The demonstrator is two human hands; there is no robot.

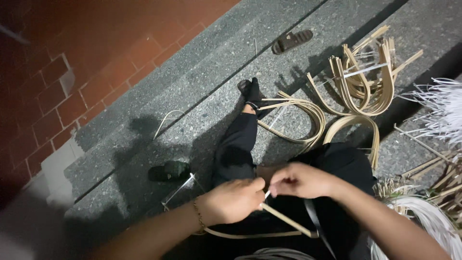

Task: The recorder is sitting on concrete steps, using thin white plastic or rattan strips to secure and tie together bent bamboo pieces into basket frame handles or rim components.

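Bamboo strip [288, 222] pinched between left hand [234, 200], right hand [299, 180].

— See that strip [285, 219] both hands pinch? Pale split cane or bamboo, smooth, dull sheen.

— Same stuff in those bent bundles [362, 82], matt straw-yellow wood. The white strands [440, 108] look like glossy plastic.

— The step [202, 82] is rough speckled grey stone, and those floor tiles [96, 58] are matt red clay.

— Trousers [236, 149] soft black cloth. The sandal [292, 41] looks like dull rubber.
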